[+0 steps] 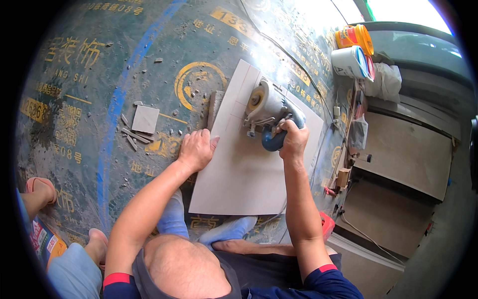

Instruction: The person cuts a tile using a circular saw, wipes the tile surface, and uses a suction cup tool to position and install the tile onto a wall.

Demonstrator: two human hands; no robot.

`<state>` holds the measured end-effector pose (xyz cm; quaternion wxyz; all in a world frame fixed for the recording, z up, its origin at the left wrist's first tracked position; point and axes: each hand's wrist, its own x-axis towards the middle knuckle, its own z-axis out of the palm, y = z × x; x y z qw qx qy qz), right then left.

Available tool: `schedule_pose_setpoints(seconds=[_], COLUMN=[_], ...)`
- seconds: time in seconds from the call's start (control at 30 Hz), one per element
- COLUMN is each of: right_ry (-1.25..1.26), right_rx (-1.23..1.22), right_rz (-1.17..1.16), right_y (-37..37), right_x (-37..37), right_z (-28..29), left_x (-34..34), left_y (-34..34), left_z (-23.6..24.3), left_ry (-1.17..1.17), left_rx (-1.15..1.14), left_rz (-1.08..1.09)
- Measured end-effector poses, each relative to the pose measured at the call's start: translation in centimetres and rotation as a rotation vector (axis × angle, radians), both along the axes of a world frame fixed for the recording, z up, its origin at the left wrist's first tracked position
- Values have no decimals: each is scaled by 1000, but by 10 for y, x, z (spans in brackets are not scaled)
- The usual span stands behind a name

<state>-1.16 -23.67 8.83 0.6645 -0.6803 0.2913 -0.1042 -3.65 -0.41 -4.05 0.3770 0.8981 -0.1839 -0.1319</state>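
A large pale tile (239, 184) lies tilted on the floor in front of me, with thin lines marked on its far part. My right hand (295, 138) is wrapped round the blue handle of a handheld tile cutter (264, 102), which rests on the tile's far right part. Its blade is hidden from here. At the tile's left edge, my left hand (198, 149) is closed on the edge, thumb toward the top face. A rough grey block (215, 107) shows beside that edge, just beyond my left hand.
A small square offcut (145, 118) and several narrow strips lie left. Buckets, one yellow (356, 39) and one white (348, 62), stand far right near large boards (403, 149). A cable (298, 67) crosses the floor. Another person's sandalled foot (42, 191) is at left.
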Motion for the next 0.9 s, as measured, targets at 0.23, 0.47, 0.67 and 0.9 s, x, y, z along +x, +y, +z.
schedule_pose_setpoints(seconds=[0.23,0.47,0.67,0.9], right_ry=[20,14,13,7], right_rx=[-23,-27,-27,-10], right_rz=[20,13,8,17], right_y=[0,5,7,4], right_x=[-6,-10,-13,-17], right_z=[0,3,5,1], left_x=[1,0,0,0], left_y=[0,0,-1,-1], left_z=[1,2,2,1], left_ry=[11,10,11,8], left_rx=[0,-14,12,19], left_rz=[-4,0,-5,-6])
